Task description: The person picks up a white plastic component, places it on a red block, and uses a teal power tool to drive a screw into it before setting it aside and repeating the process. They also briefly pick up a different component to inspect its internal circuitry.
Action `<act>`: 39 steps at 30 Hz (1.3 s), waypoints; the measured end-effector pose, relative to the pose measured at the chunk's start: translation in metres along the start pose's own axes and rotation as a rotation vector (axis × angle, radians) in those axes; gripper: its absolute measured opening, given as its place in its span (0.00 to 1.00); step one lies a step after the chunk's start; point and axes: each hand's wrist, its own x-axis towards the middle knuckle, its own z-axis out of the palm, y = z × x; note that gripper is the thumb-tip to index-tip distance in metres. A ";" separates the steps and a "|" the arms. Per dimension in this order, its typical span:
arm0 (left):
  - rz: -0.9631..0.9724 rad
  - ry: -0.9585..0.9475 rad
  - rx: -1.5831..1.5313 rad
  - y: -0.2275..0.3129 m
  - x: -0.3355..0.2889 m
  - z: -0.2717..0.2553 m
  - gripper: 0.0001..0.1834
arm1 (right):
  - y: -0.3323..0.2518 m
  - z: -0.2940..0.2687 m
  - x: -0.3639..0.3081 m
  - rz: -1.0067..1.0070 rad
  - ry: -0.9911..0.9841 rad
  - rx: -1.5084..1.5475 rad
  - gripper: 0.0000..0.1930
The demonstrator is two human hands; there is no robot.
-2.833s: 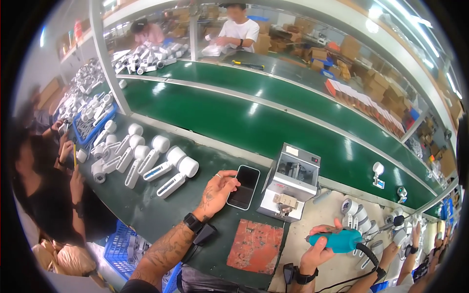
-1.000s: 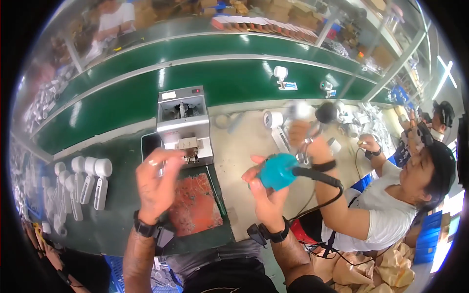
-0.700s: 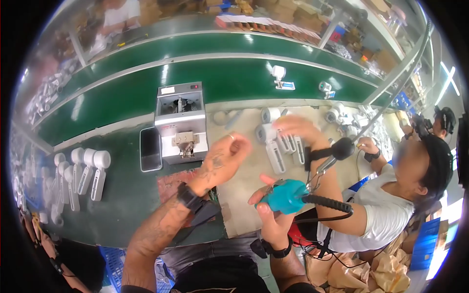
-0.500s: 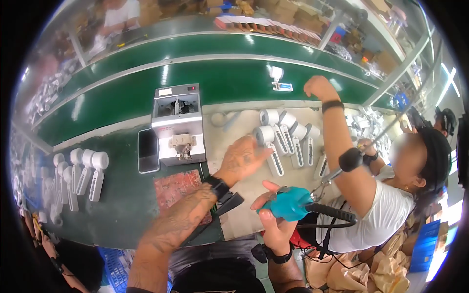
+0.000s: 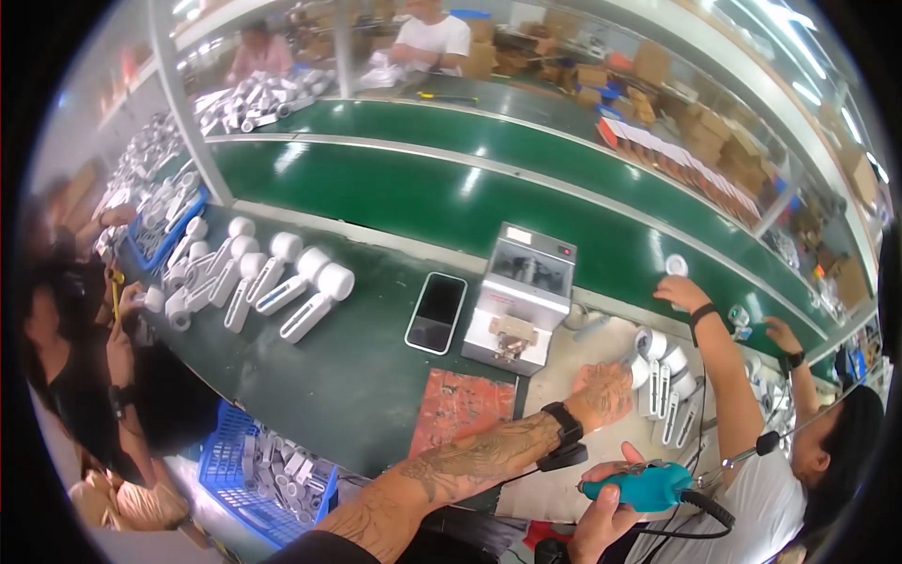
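My right hand is wrapped round a teal electric screwdriver with a thick black cord, hanging from a metal rod. Stretched across the bench, my left hand has its back toward me; its fingers are blurred and partly hidden. It is nearest to a cluster of white handled devices with round heads and slotted long bodies, and one white round head shows right by the fingers. Whether the left hand grips it cannot be seen. A silver screw-feeder machine stands to the left of this hand.
A phone-like dark-screened device and a worn red mat lie beside the machine. More white devices lie at the left. Behind runs a green conveyor belt. A co-worker's arm reaches over it at right. A blue crate holds grey parts.
My view has swung left, so the bench appears further right. My left hand is still beside the white devices, its fingers less visible. The co-worker's second arm now also reaches to the belt.
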 end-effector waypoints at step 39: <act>0.270 -0.214 -0.153 -0.063 -0.115 -0.212 0.17 | -0.013 0.086 0.061 0.029 -0.335 0.370 0.32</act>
